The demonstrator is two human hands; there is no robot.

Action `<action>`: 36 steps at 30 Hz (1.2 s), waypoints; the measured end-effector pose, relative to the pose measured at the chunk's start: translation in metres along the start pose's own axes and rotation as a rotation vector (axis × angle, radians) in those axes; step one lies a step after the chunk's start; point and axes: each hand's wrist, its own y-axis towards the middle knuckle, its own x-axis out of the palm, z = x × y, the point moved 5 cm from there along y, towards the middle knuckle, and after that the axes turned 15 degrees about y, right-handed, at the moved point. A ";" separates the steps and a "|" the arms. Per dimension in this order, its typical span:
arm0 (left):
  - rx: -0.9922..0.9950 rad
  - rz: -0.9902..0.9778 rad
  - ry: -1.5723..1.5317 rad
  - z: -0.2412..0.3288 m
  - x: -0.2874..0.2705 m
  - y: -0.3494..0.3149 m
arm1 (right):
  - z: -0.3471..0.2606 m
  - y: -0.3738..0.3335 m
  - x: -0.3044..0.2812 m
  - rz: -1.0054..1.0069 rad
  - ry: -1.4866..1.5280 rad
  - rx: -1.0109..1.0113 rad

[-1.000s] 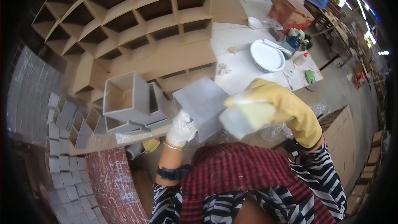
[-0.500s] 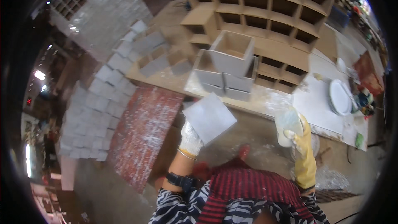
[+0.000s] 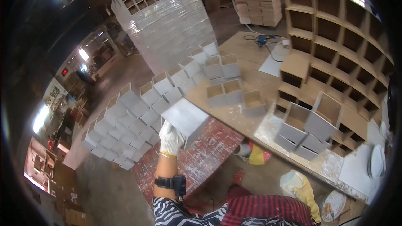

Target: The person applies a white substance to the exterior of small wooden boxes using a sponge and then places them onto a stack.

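Note:
My left hand [image 3: 171, 139], in a white knitted glove, grips a light grey open box [image 3: 186, 115] by its side. The box is tilted, with a smooth square face up, above a red paint-marked board [image 3: 205, 152]. Just beyond it rise stacked grey boxes [image 3: 138, 119], their open ends facing up in the top row. Low on the right is my right hand [image 3: 307, 192], in a yellow and white glove. It is closed around a pale cup-like thing [image 3: 291, 180], whose kind is hard to make out.
On the workbench [image 3: 234, 119] stand several small grey boxes [image 3: 253, 102] and a stacked group [image 3: 299, 127]. A wooden pigeonhole unit [image 3: 335, 58] rises at the right, near a blue power tool [image 3: 264, 39]. A wrapped stack [image 3: 176, 29] is behind. A white basin [image 3: 333, 206] sits low right.
My left hand has carried the grey box left, over the red board toward the stacked boxes. The view has swung left and up. My right hand now appears lower in the picture.

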 end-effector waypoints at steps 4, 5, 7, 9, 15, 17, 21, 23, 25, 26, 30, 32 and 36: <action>0.042 -0.064 0.083 0.022 -0.043 0.094 | -0.028 0.070 0.076 -0.007 -0.169 0.000; 0.039 -0.024 0.093 0.022 -0.056 0.106 | -0.033 0.080 0.090 -0.040 -0.185 0.018; -0.087 0.108 0.095 0.015 -0.077 0.149 | -0.040 0.116 0.119 -0.076 -0.301 0.041; 0.190 0.117 0.583 0.029 -0.112 0.190 | -0.041 0.146 0.141 -0.136 -0.278 0.022; -0.119 0.175 0.387 0.088 -0.162 0.281 | -0.050 0.200 0.171 -0.231 -0.295 -0.093; -0.079 0.183 0.461 0.105 -0.201 0.318 | -0.065 0.204 0.190 -0.294 -0.259 -0.092; -0.207 0.363 0.829 0.129 -0.259 0.368 | -0.071 0.217 0.200 -0.310 -0.229 -0.114; -0.247 0.344 0.961 0.126 -0.262 0.386 | -0.077 0.222 0.204 -0.303 -0.408 -0.176; -0.158 0.215 1.460 0.132 -0.287 0.408 | -0.077 0.228 0.208 -0.284 -0.382 -0.149; -0.052 0.080 1.955 0.138 -0.314 0.412 | -0.077 0.231 0.213 -0.286 -0.359 -0.127; -0.385 0.200 1.717 0.125 -0.286 0.427 | -0.074 0.236 0.204 -0.257 -0.343 -0.099; -0.298 0.125 1.746 0.126 -0.330 0.436 | -0.070 0.242 0.206 -0.293 -0.335 -0.095; -0.289 0.070 1.605 0.119 -0.353 0.441 | -0.070 0.248 0.211 -0.325 -0.337 -0.080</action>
